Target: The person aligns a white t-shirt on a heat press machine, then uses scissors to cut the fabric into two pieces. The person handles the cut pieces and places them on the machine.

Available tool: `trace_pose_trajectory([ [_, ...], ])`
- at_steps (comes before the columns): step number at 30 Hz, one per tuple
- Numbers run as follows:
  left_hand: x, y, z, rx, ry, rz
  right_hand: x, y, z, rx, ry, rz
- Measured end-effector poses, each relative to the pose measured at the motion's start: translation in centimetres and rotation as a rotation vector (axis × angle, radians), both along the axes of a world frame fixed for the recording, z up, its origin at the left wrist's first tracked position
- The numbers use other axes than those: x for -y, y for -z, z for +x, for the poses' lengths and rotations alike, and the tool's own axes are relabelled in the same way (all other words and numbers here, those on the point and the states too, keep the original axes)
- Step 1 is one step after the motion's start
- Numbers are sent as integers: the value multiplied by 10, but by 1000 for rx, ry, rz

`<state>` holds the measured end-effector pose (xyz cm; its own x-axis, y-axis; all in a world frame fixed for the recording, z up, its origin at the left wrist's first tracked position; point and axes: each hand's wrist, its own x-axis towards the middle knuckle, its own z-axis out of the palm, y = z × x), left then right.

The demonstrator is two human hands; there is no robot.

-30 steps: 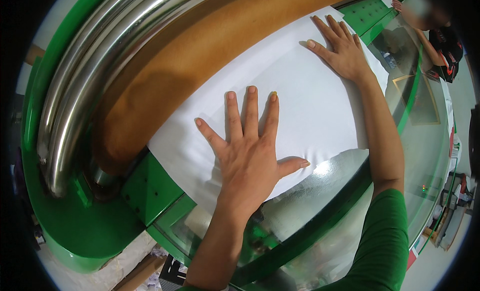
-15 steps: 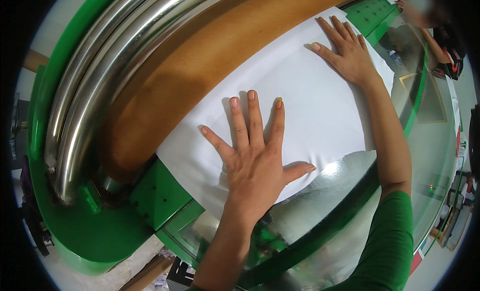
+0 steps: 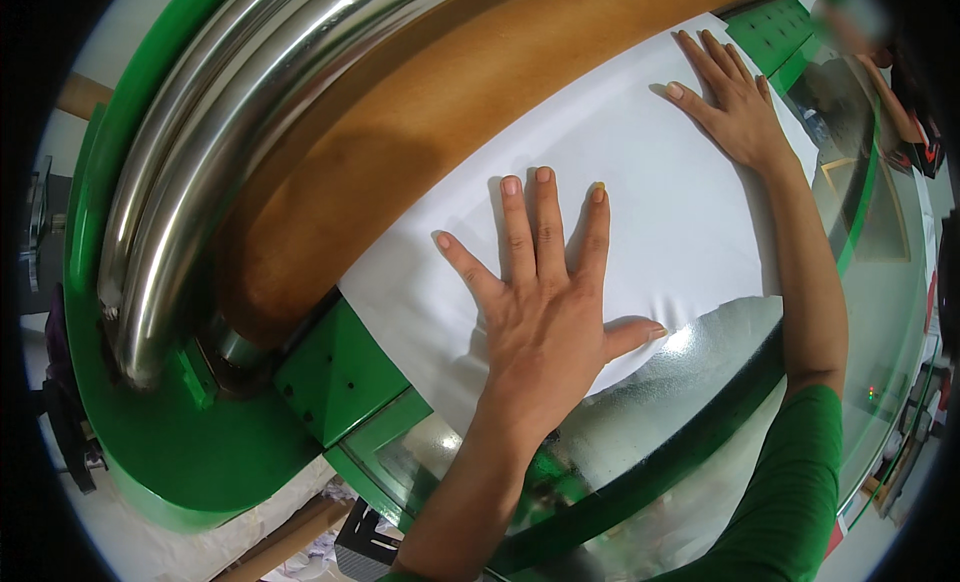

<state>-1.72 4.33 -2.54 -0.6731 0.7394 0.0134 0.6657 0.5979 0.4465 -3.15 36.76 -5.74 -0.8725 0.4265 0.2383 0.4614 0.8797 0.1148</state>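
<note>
A smooth white sheet (image 3: 650, 172) lies across the feed surface of a green machine, its far edge against a long tan roller (image 3: 440, 142). Whether it is cloth or paper I cannot tell. My left hand (image 3: 545, 332) rests flat on the near left part, fingers spread wide and thumb pointing right at the sheet's near edge. Farther off to the right, my right hand (image 3: 735, 112) is also spread flat on it, close to the sheet's right end. Small wrinkles show beside my left thumb. Neither hand grips anything.
Shiny metal rollers (image 3: 185, 202) run beyond the tan one, inside the green frame (image 3: 200, 452). A glossy wet-looking plate (image 3: 650, 412) and a clear panel (image 3: 885, 272) lie on the near side. At the far right, another person's arm (image 3: 893, 102) shows beside the machine.
The view has shifted, so the machine, sheet and both hands appear farther right. My hands stay spread in about the same places on the sheet.
</note>
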Motion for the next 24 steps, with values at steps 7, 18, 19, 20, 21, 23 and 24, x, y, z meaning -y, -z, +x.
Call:
trace_pose_trajectory([
  [7, -1, -5, 0, 23, -10, -37, -3, 2, 4, -28, 7, -51],
  [18, -3, -12, 0, 33, -20, -71, 1, -4, 6, -27, 3, -33],
  [19, -3, -13, 0, 34, -20, -71, 2, -5, 7, -25, 11, -42],
  [20, -4, -12, -1, 33, -20, -69, 2, -5, 7, -17, 14, -51],
  [21, -5, -11, -1, 32, -19, -67, 2, -4, 7, -14, 16, -51],
  [23, -5, -10, -2, 31, -26, -57, 2, -3, 8, -10, 22, -52],
  [24, -4, -10, -1, 30, -32, -49, 1, -3, 7, -11, 19, -54],
])
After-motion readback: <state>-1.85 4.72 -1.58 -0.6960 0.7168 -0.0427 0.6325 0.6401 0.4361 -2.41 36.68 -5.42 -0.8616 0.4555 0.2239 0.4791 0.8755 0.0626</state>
